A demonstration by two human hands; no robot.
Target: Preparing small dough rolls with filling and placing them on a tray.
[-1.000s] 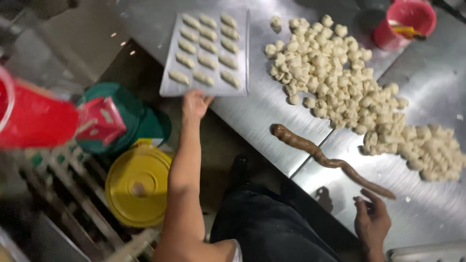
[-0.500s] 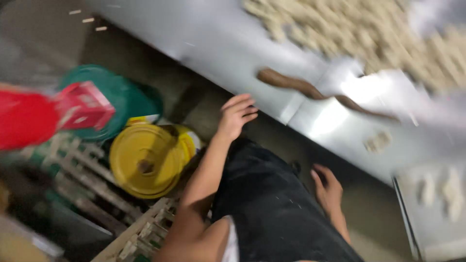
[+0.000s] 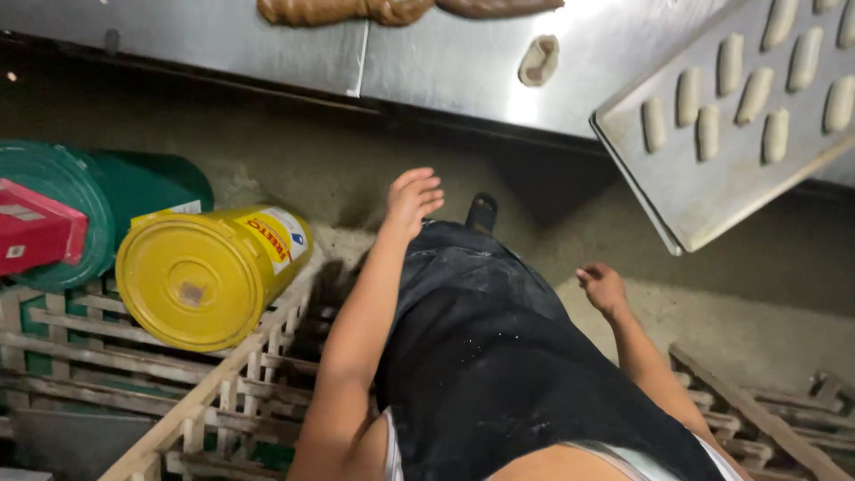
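Dough pieces [image 3: 755, 96] on tray [image 3: 712, 191], drum [image 3: 200, 276] far left

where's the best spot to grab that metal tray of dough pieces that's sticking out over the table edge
Probably the overhanging corner of the metal tray, taken from below and in front. That corner juts past the steel table with bare rim and no dough pieces near it. The right hand is nearest; a second grip farther along the rim would likely keep it level.

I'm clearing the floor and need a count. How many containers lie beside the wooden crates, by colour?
Yellow bucket: 1
Green bucket: 1
Red box: 1
Total: 3
The left hand is empty, and the yellow bucket is the container nearest to it.
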